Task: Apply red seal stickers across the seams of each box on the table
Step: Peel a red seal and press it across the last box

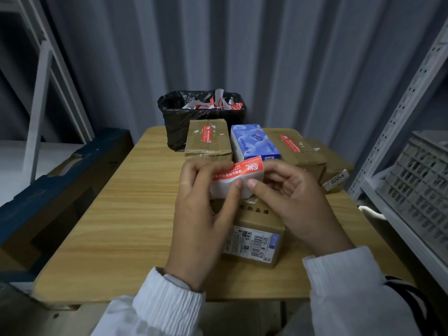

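On the wooden table [126, 214], taking the near cardboard box [254, 238] as the centre, a row of other boxes stands at the far side. At 11 o'clock is a taped brown box [213, 151], at 12 o'clock a blue printed box [252, 144], and at 1 o'clock a second brown box [308, 158]. Each of the brown boxes has one red strip already across its top. At 2 o'clock, partly behind that one, lies a further box with a "4004" label [337, 175]. At 3 o'clock, off the table, a metal shelf carries a grey slotted crate [417, 170]. Both hands are above the near box and hide its top, so I cannot tell how its seam looks; only its front side with a barcode label shows. The red seal sticker [242, 169] is in the air between the hands, just over this box. It is a long red strip with white printing, bent upward, and its white backing [223, 187] hangs under it. The left hand [203, 214] pinches it with the thumb on the backing. The right hand [298, 202] has curled fingers at the right end and its thumb at the backing edge. Behind the row, at 12 o'clock, is a bin with a black bag [179, 132], holding white backing strips and some red pieces.
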